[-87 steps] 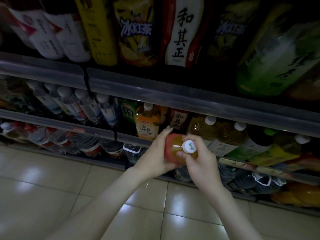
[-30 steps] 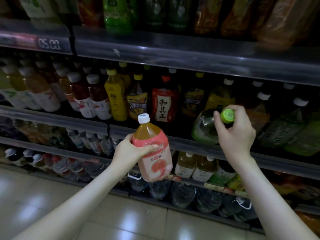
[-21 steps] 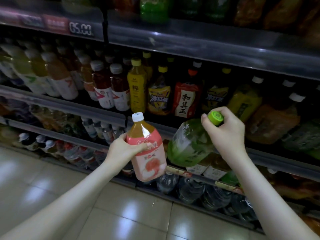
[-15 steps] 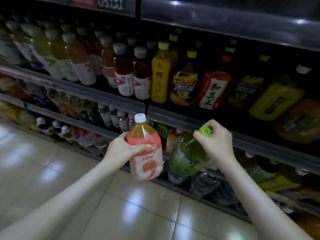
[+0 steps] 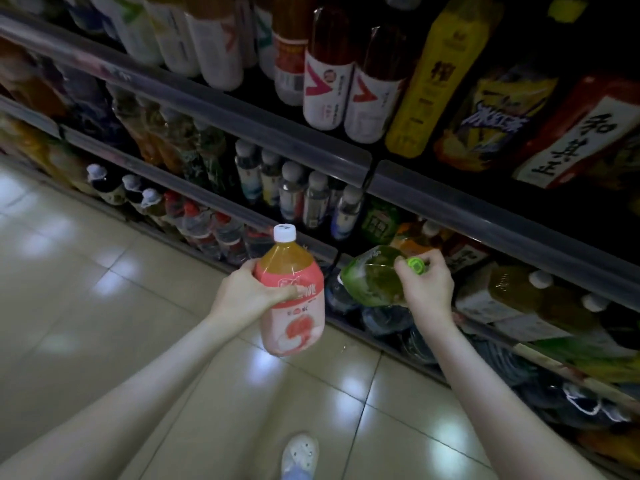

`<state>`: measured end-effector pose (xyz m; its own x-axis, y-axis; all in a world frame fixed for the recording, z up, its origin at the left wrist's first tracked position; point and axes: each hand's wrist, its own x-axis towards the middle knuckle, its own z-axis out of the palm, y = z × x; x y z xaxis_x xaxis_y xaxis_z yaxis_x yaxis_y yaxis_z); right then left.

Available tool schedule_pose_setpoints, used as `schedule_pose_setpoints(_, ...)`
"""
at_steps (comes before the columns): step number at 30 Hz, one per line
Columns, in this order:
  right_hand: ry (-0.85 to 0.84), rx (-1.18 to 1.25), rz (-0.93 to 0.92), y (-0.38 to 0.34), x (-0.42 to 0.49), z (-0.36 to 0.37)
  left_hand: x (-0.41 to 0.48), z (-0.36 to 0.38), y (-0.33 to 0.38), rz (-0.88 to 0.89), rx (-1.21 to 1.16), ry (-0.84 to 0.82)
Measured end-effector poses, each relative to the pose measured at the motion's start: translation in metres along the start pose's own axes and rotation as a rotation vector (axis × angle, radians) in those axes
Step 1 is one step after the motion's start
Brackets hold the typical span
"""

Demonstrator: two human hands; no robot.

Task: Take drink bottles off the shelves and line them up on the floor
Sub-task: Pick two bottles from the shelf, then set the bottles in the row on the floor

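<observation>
Two bottles are in my hands, both off the shelves and held in the air over the floor. My left hand [image 5: 247,296] is wrapped round the shoulder of a pink-labelled plastic bottle [image 5: 294,317] of amber drink. The thumb lies across the front of the label, pressed flat. The fingers curl round the far side, where I cannot see their tips. That bottle stands nearly upright with its round white cap [image 5: 284,233] on top, its base hanging clear above the pale glossy tiled floor [image 5: 86,306].

My right hand [image 5: 427,294] holds a rounded green plastic bottle [image 5: 369,280] by the neck. Thumb and fingers are bunched close round its bright green cap [image 5: 415,265], which peeps out between them; the back of the hand faces me. This bottle is tilted hard, with the cap toward the right and the body slanting down to the left, in front of the lower grey metal shelves [image 5: 502,223]. Its body is just beside the pink label, with a thin gap between the two.

Behind, the shelves carry rows of bottles. On the upper level are dark-red drinks with red-and-white labels [image 5: 327,81] and a tall yellow bottle [image 5: 429,88]; below them are small clear water bottles [image 5: 313,199] with grey caps. At the bottom edge, my white shoe [image 5: 299,452] rests on the tiles.
</observation>
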<state>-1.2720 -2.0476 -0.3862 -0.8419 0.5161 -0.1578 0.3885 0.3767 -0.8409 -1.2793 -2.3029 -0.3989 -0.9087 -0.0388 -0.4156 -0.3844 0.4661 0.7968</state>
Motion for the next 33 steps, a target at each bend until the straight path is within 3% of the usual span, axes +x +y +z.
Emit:
schedule_pose_setpoints(10, -0.1, -0.097, -0.072, -0.063, -0.052, -0.061, -0.041, -0.047, 0.068, 0.131, 0.14, -0.144)
schedule_pose_setpoints(15, -0.232, -0.269, -0.064, -0.037, -0.067, -0.07, -0.052, -0.017, 0.058, 0.204, 0.304, -0.231)
schedule_pose_setpoints(21, -0.345, -0.381, 0.034, 0.098, -0.069, -0.007, -0.026, 0.081, -0.064, 0.11, 0.4, -0.268)
schedule_pose_setpoints(27, -0.411, -0.414, 0.105, 0.301, -0.058, 0.104, 0.025, 0.211, -0.257, -0.033, 0.246, -0.189)
schedule_pose_setpoints(33, -0.412, -0.465, 0.169, 0.48, -0.038, 0.197, 0.093, 0.32, -0.437, -0.094, 0.271, -0.18)
